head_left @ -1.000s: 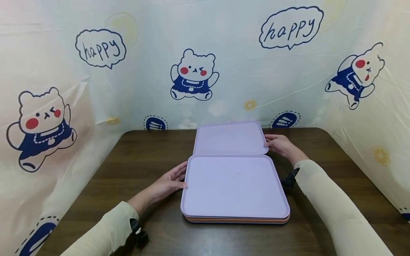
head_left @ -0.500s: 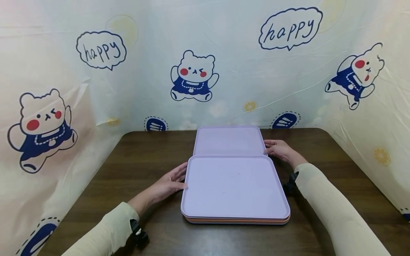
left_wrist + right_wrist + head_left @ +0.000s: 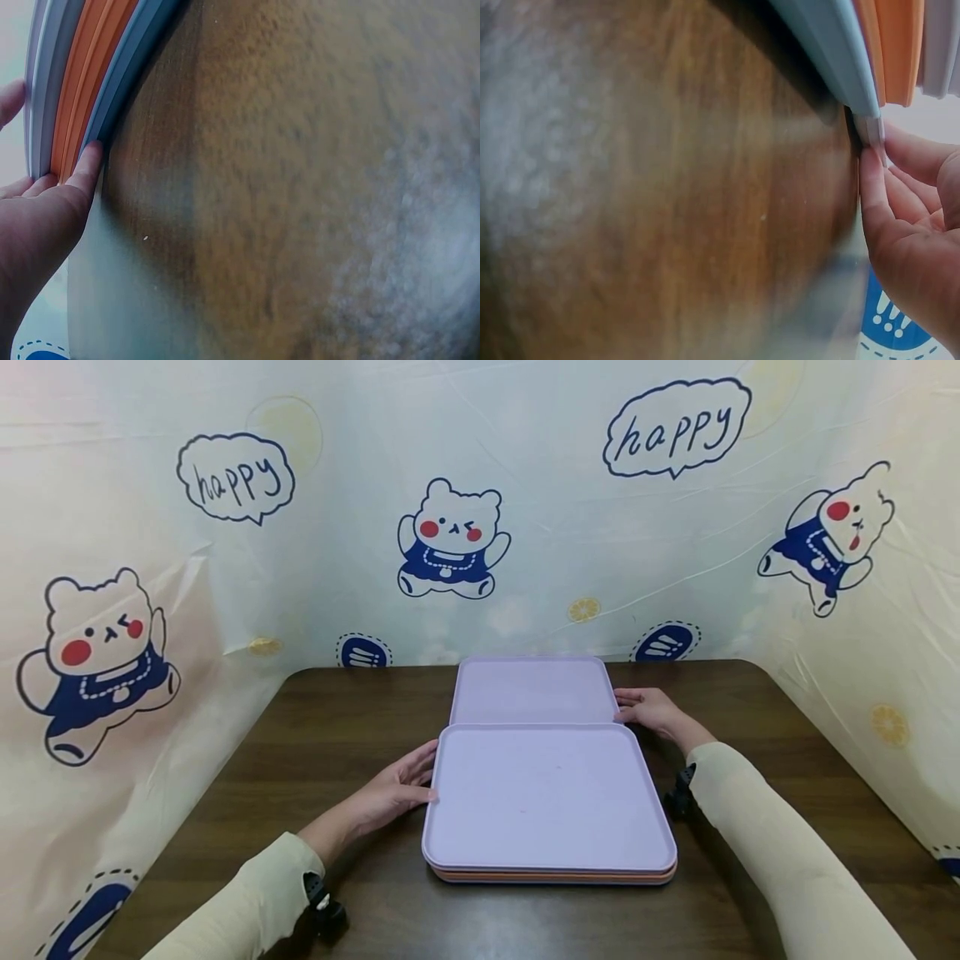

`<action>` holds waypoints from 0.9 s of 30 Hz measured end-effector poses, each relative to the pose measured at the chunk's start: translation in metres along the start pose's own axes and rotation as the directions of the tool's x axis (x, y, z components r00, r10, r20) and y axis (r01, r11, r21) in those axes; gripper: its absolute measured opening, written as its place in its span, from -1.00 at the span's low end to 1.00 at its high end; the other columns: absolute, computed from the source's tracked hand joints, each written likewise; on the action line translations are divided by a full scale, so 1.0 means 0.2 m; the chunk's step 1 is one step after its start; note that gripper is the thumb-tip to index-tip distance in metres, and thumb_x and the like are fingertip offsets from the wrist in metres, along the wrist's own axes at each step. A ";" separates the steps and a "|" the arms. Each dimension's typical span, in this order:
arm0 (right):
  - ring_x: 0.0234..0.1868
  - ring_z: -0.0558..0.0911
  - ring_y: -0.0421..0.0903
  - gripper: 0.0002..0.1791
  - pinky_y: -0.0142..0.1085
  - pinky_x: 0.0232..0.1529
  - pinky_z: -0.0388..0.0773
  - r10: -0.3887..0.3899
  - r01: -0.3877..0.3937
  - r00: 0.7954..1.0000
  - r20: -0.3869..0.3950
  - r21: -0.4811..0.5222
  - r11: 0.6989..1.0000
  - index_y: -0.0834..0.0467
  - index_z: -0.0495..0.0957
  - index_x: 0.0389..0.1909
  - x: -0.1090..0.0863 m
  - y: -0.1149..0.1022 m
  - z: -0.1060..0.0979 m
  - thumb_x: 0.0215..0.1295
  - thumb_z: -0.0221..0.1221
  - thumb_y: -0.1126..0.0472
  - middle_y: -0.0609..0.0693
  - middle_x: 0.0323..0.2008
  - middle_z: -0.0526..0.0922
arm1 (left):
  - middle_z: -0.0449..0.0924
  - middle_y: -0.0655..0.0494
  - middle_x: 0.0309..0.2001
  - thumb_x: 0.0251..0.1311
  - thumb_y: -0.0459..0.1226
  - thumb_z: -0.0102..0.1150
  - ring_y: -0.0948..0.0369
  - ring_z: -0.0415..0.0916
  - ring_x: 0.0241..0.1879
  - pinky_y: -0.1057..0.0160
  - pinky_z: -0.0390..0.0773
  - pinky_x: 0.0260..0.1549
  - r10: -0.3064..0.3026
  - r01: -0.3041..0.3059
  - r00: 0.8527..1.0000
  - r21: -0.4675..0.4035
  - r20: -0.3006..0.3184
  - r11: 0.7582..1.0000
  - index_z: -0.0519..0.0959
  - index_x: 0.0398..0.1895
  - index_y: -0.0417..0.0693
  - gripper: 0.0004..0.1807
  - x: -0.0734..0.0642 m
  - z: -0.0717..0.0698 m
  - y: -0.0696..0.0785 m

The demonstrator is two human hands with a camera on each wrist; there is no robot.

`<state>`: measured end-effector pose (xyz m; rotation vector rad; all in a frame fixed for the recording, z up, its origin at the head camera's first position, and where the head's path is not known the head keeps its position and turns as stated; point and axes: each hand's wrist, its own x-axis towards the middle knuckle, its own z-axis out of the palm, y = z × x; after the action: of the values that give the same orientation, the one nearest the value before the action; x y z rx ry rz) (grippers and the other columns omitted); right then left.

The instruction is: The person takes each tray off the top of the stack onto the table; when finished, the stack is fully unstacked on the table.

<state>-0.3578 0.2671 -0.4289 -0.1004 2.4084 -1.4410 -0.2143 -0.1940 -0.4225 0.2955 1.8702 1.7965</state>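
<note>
A light purple tray tops a stack in the middle of the table, with orange trays and a blue-grey tray below it. On the stack's left side rests my left hand, its thumb at the top rim and its fingers stretched along the edges. Directly behind the stack lies another light purple tray, flat on the table. My right hand pinches that rear tray's right edge between thumb and fingers. The rear tray's near edge is hidden by the stack.
The dark wooden table surrounds the trays. A printed cloth hangs behind the table's far edge and along both sides. Each wrist wears a black strap with a camera, such as the left wrist camera.
The rear tray has come down from a slight tilt to lie flat, and my right hand has lowered with it. Between half a second ago and now hardly anything moves. My left hand has stayed put.
</note>
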 end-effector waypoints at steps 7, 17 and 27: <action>0.38 0.26 0.17 -0.31 0.01 0.34 0.23 -0.015 0.014 1.000 -0.025 -0.053 0.999 0.21 0.14 0.40 0.00 -0.02 0.02 0.26 0.15 0.29 0.23 0.37 0.24 | -0.25 0.11 0.53 0.18 -0.34 0.18 -0.01 -0.21 0.50 -0.08 0.06 0.37 0.006 -0.006 1.000 -0.007 0.002 1.000 -0.13 0.49 0.19 -0.08 0.00 0.00 0.00; 0.36 0.30 0.16 -0.32 0.00 0.31 0.29 -0.017 0.017 1.000 -0.019 0.004 1.000 0.19 0.12 0.41 -0.04 0.00 0.00 0.30 0.12 0.26 0.20 0.37 0.25 | -0.26 0.10 0.53 0.16 -0.33 0.21 -0.02 -0.21 0.49 -0.08 0.06 0.36 -0.001 0.001 1.000 -0.014 0.001 1.000 -0.13 0.49 0.16 -0.06 0.00 -0.01 -0.01; 0.31 0.38 0.14 -0.34 -0.01 0.26 0.35 -0.022 0.022 1.000 0.006 0.050 0.999 0.18 0.10 0.42 -0.13 -0.03 -0.03 0.35 0.08 0.19 0.19 0.35 0.29 | -0.26 0.10 0.53 0.16 -0.35 0.20 -0.01 -0.22 0.50 -0.07 0.06 0.37 -0.005 0.005 1.000 -0.020 0.001 1.000 -0.14 0.50 0.16 -0.05 0.00 0.00 0.00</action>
<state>-0.3369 0.2762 -0.4152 -0.1196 2.3718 -1.5066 -0.2151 -0.1933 -0.4220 0.2833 1.8493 1.8107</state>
